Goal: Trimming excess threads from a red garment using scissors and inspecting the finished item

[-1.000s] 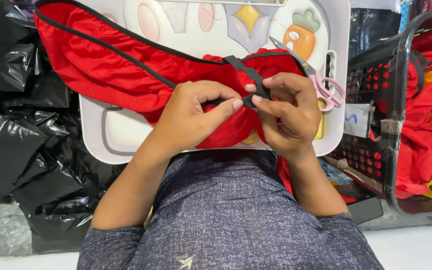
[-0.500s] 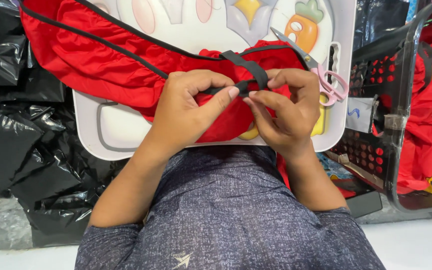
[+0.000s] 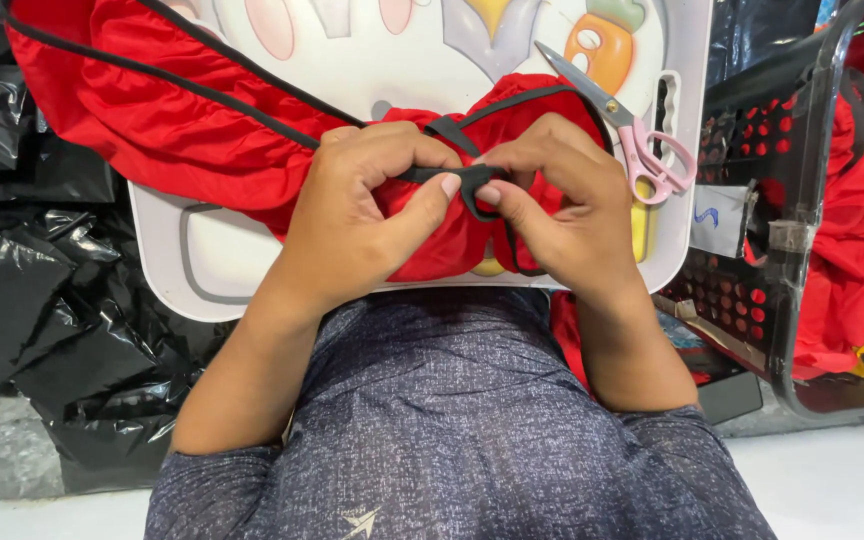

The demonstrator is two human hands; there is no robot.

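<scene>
Now, our hands: we are holding both hands close together over the middle of the white tray, thumbs almost touching.
Left hand (image 3: 357, 215): we are pinching the black strap (image 3: 452, 176) between thumb and curled fingers, and pulling it flat toward the other hand.
Right hand (image 3: 562, 205): we are pinching the same strap where it is bending into a small loop, with our fingers curled over the cloth.
What is changing: a moment ago the strap was lying higher, more across our fingertips; now we are bringing it down between our two thumbs and the loop is looking tighter. We are also leaning in, so everything is looking nearer.
What that means: we think we are getting the strap end folded or tucked, and the fiddly part is going on right now.
Red cloth (image 3: 162, 130): it is lying bunched on the tray, running up to the left from under our hands, with a thin black edge along it.
White tray (image 3: 212, 270): it is sitting under the cloth, with cartoon pictures on it.
Pink scissors (image 3: 642, 150): they are lying on the tray just right of our right hand, not being touched.
Black basket (image 3: 752, 250): it is standing at the right with more red cloth inside.
In the way: the bunched cloth is hiding the strap's far end, so we cannot tell where it is going.
</scene>
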